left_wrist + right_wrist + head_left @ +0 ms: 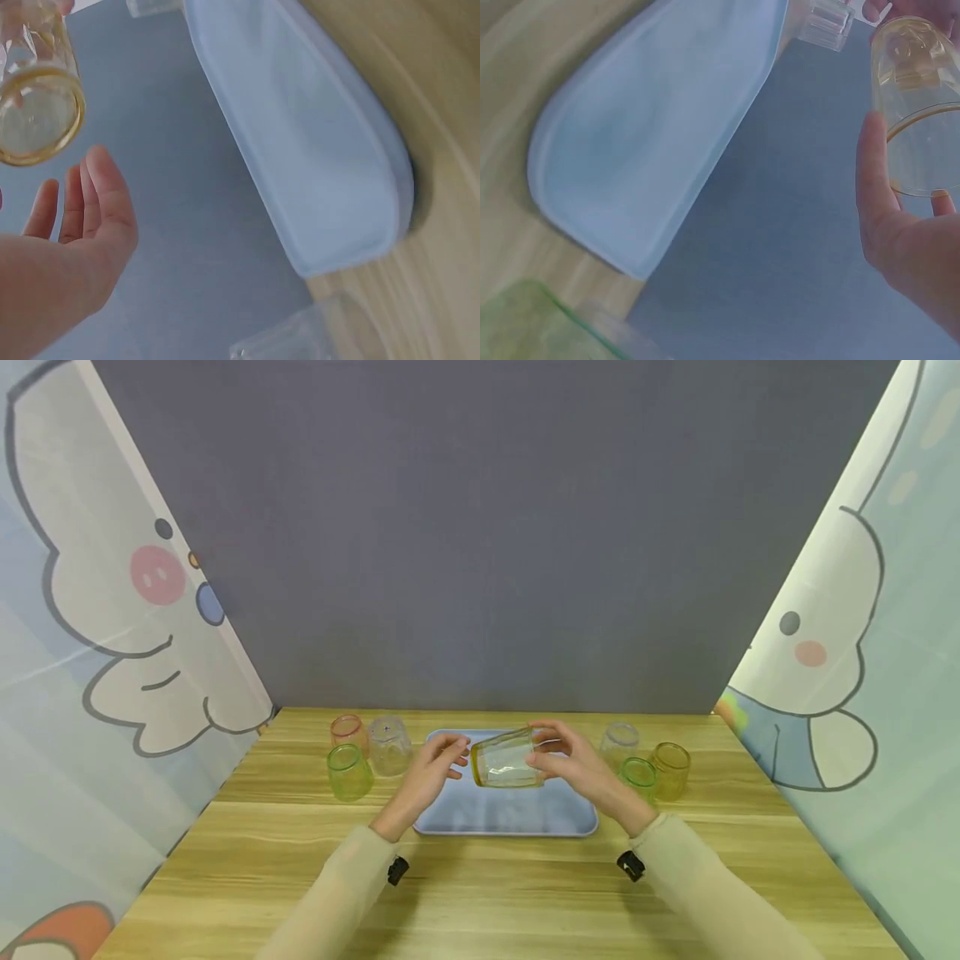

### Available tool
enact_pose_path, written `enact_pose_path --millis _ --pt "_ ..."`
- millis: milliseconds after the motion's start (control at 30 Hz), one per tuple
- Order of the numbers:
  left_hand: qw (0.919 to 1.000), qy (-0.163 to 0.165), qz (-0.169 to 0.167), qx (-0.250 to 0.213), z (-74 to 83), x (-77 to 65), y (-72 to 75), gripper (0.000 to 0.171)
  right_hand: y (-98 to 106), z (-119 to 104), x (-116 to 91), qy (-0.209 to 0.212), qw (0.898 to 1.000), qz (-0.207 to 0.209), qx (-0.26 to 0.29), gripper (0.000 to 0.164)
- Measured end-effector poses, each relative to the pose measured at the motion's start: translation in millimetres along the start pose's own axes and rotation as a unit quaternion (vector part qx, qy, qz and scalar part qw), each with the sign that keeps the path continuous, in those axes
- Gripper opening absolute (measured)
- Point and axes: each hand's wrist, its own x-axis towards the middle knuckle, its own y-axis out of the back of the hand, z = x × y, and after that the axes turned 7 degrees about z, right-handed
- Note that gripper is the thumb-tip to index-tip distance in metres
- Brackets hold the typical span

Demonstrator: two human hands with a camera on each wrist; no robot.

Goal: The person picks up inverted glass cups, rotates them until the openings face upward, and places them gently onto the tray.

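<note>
My right hand (576, 766) holds a clear yellow glass tumbler (504, 762) near its mouth, thumb on one side and fingers on the other. The tumbler lies tipped nearly sideways in the air over a pale blue tray (510, 825). Its thick amber base (41, 116) points toward my left hand (429, 774). That left hand has loosely bent fingers with nothing between them, a small gap away from the base. In the right wrist view, the rim (922, 112) sits between thumb and fingers of the right hand (907, 232).
Left of the tray stand a pink glass (349, 733), a green glass (349, 774) and a clear glass (389, 747). To its right are another clear glass (620, 742), a green glass (639, 774) and a yellow glass (671, 770). A grey panel (495, 543) rises behind the wooden table (510, 893).
</note>
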Motion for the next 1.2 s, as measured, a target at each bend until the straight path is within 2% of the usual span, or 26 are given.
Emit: enact_pose_path --millis 200,367,600,733,833,967,1067,1200 --pt "0.997 -0.034 0.017 0.068 4.0 2.2 11.7 0.032 6 -9 4 0.009 0.999 0.006 -0.045 0.06" --pt "0.9869 -0.065 0.032 0.144 6.7 2.9 24.5 0.03 11 -14 6 0.0 0.995 0.018 -0.101 0.061" --pt "0.9725 -0.094 0.041 0.209 8.9 4.9 40.9 0.028 16 -21 9 0.012 0.985 0.016 -0.171 0.062" --pt "0.957 -0.099 0.048 0.268 5.3 6.6 51.1 0.03 17 -24 11 0.017 0.981 0.009 -0.192 0.062" --pt "0.9444 -0.115 0.061 0.302 1.0 10.6 59.2 0.028 17 -26 12 0.019 0.977 0.007 -0.212 0.062" --pt "0.9323 -0.125 0.075 0.331 -2.8 13.6 69.6 0.025 18 -26 12 0.018 0.971 0.006 -0.24 0.061" --pt "0.9227 -0.12 0.074 0.359 -4.2 13.2 76.8 0.028 18 -26 12 0.017 0.968 0.005 -0.25 0.06" --pt "0.9053 -0.125 0.074 0.399 -5.4 12.2 85.4 0.03 20 -26 12 0.02 0.963 0.007 -0.267 0.06"
